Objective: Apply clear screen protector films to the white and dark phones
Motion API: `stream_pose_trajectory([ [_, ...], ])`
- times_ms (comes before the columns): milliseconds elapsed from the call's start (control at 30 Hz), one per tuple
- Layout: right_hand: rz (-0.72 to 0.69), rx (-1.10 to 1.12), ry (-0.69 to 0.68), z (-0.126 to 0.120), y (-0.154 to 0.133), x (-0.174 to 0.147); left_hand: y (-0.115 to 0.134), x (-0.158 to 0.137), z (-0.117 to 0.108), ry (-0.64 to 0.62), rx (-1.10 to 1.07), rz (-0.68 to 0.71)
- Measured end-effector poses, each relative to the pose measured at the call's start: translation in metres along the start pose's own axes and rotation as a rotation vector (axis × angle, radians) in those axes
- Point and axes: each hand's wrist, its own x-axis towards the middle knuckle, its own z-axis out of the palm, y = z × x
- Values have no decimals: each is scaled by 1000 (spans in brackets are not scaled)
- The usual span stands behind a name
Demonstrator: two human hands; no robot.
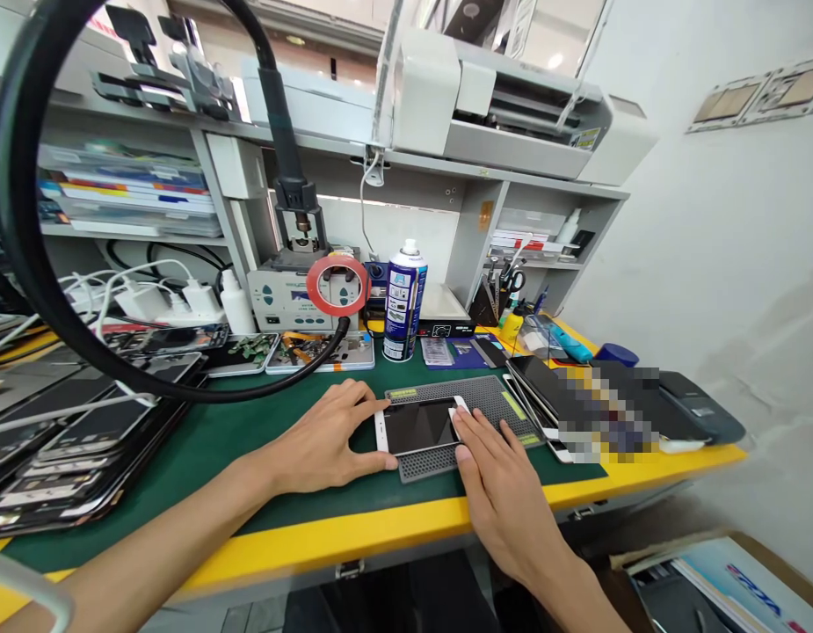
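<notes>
A white-framed smartphone with a dark screen lies face up on a grey perforated mat. My left hand holds its left end, the thumb at the near corner and the forefinger at the far corner. Over the right end is my right hand, its fingertips pressed on the white edge and its thumb at the near side. The right fingers hide part of that end, and I cannot make out whether something thin is under them.
Stacked phone parts fill the left side, and several phones lie to the right. Behind the mat stands a blue spray can. A thick black hose loops from the grey machine. The desk has a yellow front edge.
</notes>
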Motion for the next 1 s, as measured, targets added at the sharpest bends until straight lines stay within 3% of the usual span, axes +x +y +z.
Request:
stream_pose_trajectory([
  [167, 52, -55, 5, -2, 1, 7, 3, -1, -8, -13, -21, -43],
  [467, -36, 14, -19, -1, -20, 8, 4, 4, -8, 11, 27, -45],
  [1000, 35, 110, 78, 4, -3, 5, -4, 0, -11, 3, 4, -32],
])
